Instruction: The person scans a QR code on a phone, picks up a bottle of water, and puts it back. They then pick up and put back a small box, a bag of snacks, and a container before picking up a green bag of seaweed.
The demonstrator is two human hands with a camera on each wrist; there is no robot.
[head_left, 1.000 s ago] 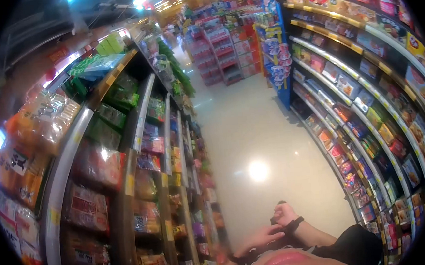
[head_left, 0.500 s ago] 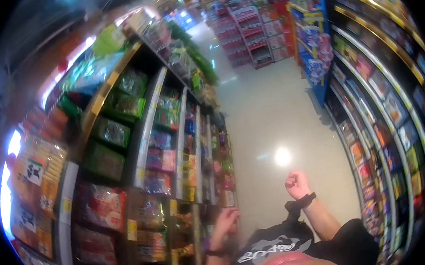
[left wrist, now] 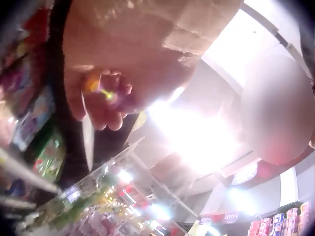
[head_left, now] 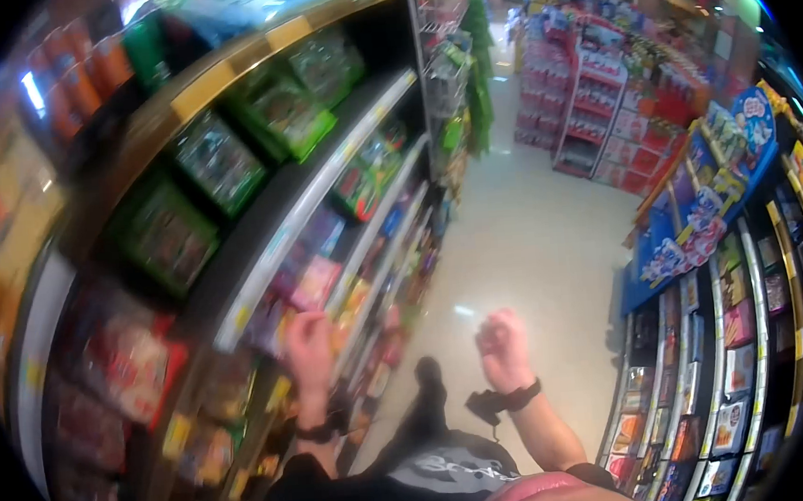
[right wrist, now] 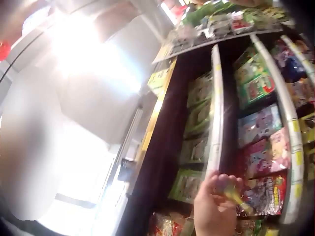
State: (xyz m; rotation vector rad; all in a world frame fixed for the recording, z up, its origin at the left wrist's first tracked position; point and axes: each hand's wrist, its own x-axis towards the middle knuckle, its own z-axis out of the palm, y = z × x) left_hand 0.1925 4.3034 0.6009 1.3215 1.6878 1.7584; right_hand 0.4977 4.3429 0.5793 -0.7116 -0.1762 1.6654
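In the head view my left hand [head_left: 308,350] is raised beside the left-hand shelf, its fingers loosely curled and blurred, holding nothing visible. Pink packets [head_left: 315,283] lie on a shelf just above it in the picture; contact is not apparent. Over the floor my right hand [head_left: 503,348] hangs apart from the left, fingers loosely bent and empty. The left wrist view has the left hand [left wrist: 120,59] close up with bent fingertips. The right hand [right wrist: 216,204] shows low in the right wrist view, in front of packaged goods [right wrist: 268,194]. Both wrists wear dark bands.
Green-edged packs [head_left: 218,161] fill the upper left shelf. A pale floor [head_left: 529,214] runs between the shelving. On the right stand a blue display rack [head_left: 661,232] and shelves of boxes. A red and white display [head_left: 586,98] stands farther back.
The head view has turned left, bringing the left shelves nearer. Both hands, close together a second ago, are now apart; the left has risen beside the shelf.
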